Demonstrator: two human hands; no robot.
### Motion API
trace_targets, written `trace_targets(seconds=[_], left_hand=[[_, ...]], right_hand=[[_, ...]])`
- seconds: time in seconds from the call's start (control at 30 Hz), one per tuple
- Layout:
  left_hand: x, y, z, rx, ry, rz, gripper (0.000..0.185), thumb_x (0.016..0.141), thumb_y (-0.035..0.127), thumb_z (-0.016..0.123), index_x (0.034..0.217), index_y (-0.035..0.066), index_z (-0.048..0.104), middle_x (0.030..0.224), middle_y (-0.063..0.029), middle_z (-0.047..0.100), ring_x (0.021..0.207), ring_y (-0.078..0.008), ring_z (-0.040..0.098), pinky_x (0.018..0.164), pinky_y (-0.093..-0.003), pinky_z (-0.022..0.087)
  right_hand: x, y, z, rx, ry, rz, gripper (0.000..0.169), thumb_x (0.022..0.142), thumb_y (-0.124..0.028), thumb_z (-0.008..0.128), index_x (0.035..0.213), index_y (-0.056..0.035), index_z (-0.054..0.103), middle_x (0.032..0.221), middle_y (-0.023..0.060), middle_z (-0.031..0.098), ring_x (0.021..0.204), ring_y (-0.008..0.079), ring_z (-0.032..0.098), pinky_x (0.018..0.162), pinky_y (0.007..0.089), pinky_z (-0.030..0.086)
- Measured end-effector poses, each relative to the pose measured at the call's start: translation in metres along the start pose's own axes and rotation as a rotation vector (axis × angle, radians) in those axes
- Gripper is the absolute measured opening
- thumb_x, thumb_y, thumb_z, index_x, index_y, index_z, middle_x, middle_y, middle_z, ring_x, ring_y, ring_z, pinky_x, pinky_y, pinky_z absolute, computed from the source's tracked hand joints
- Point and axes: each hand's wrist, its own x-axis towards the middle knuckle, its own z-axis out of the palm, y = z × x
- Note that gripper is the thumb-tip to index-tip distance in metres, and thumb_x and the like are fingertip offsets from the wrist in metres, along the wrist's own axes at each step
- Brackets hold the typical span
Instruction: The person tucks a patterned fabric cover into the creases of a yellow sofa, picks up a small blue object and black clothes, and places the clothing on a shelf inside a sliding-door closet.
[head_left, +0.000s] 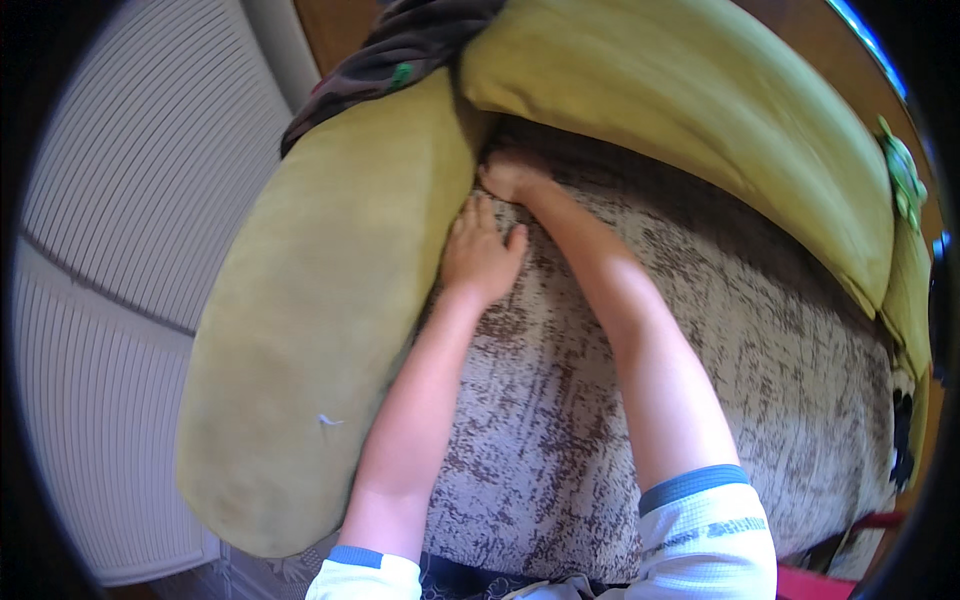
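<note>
A sofa with a yellow-green armrest (315, 300) and a yellow-green backrest (660, 97) is in front of me. A mottled beige-and-brown textile cover (555, 420) lies over its seat. My left hand (480, 255) rests flat on the cover beside the inner side of the armrest, thumb spread out, holding nothing visible. Farther in, my right hand (514, 176) reaches the corner where armrest and backrest meet. Its fingers are bent and blurred in the shadow, so whether they grip the cover cannot be told.
Dark grey fabric (420, 37) drapes over the sofa's far corner. A white ribbed panel (135, 187) stands left of the armrest. A green toy-like object (904, 176) is at the backrest's right end. Something red (817, 581) shows at lower right. A small white scrap (328, 420) lies on the armrest.
</note>
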Motion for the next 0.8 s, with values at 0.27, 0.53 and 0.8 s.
trace_targets(seconds=[0.27, 0.53, 0.8], left_hand=[[0.008, -0.010, -0.006, 0.056, 0.000, 0.063, 0.072, 0.090, 0.048, 0.043, 0.138, -0.004, 0.033, 0.140, -0.0265, 0.036, 0.132, -0.0385, 0.031, 0.110, -0.0413, 0.025], [0.016, -0.025, 0.003, 0.124, -0.022, 0.028, 0.067, 0.093, 0.047, 0.040, 0.142, 0.003, 0.030, 0.143, -0.0236, 0.032, 0.135, -0.0348, 0.026, 0.111, -0.0398, 0.021], [0.019, -0.009, -0.011, 0.305, 0.015, 0.032, 0.059, 0.093, 0.035, 0.039, 0.141, 0.001, 0.032, 0.142, -0.0217, 0.034, 0.133, -0.0339, 0.029, 0.109, -0.0397, 0.023]], right_hand=[[-0.115, 0.233, -0.015, -0.176, 0.568, 0.577, 0.069, 0.086, -0.061, 0.037, 0.134, -0.0121, 0.047, 0.139, 0.0177, 0.043, 0.128, 0.0374, 0.038, 0.108, 0.0483, 0.027], [-0.290, 0.499, -0.065, -0.314, 0.560, 0.791, 0.044, 0.083, -0.027, 0.052, 0.122, -0.0065, 0.055, 0.124, 0.0194, 0.055, 0.118, 0.0367, 0.050, 0.101, 0.0433, 0.039], [-0.274, 0.525, -0.070, -0.207, 0.905, 0.215, 0.042, 0.093, -0.031, 0.046, 0.125, -0.0038, 0.049, 0.130, 0.0183, 0.048, 0.122, 0.0334, 0.042, 0.104, 0.0429, 0.034]])
